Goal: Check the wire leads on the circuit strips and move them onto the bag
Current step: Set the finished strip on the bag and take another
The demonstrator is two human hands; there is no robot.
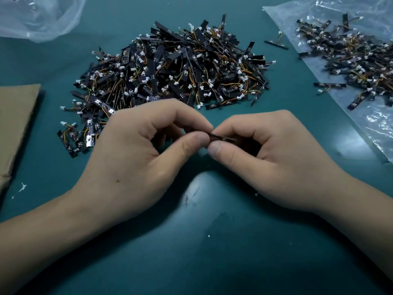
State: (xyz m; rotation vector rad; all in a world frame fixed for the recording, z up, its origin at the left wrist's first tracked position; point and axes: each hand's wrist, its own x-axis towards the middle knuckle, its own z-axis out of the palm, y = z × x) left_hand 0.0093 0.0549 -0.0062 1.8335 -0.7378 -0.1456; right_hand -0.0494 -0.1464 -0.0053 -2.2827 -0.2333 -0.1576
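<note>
Left hand (136, 145) and right hand (265, 152) meeting low at centre above the teal tabletop (212, 252), thumbs and forefingers pinched together on one circuit strip (221, 137). Held strip: narrow, dark, blurred, lying roughly level between the two thumb tips, mostly covered by the fingers; wire lead not discernible. Both hands closed in a fingertip grasp on that strip, remaining fingers curled inward, forearms bare and resting toward the near edge. Main pile of strips (174, 67) just beyond the hands on the bare tabletop: slim black boards heaped at all angles, each with short yellow, orange and brown wires ending in a small white connector. Loose scatter from the pile spreading to the lower left, touching or just beside the left hand's knuckles; silvery pads visible on some of those boards. Clear plastic bag (361, 128) spread flat at the right, wrinkled and glossy, carrying a smaller heap of strips (353, 62) of the same kind. One single strip (276, 44) lying alone on the tabletop between the main pile and the bag's edge, lead pointing upward in the view. Second crumpled clear bag (40, 18) at upper left, well apart from the pile. Brown cardboard sheet (17, 124) at the left edge, flat on the tabletop. Small white flecks scattered near the cardboard and the forearms.
</note>
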